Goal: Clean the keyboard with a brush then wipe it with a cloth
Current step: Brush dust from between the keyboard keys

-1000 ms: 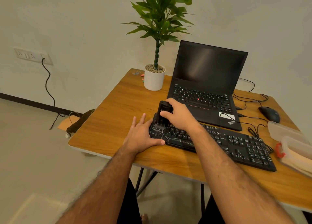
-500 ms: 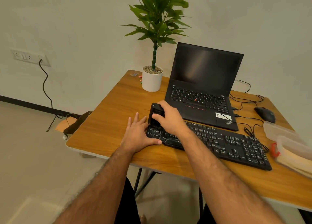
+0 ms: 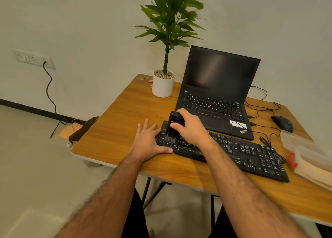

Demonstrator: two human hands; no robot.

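A black keyboard (image 3: 251,157) lies slantwise on the wooden table (image 3: 116,130), near its front edge. My right hand (image 3: 190,128) grips a black brush (image 3: 175,120) upright, its bristles down on the keys at the keyboard's left end. My left hand (image 3: 149,140) lies flat on the table, its thumb pressed against the keyboard's left front corner. A cream cloth (image 3: 316,175) sits folded inside a clear plastic box at the right edge.
An open black laptop (image 3: 215,87) stands just behind the keyboard. A potted plant (image 3: 163,83) is at the back left, a black mouse (image 3: 282,123) with tangled cables at the back right. A clear plastic box (image 3: 303,148) sits right of the keyboard.
My right hand and the brush have shifted slightly over the keyboard's left end keys. My left hand stays against the keyboard's left corner. The view has tilted a little.
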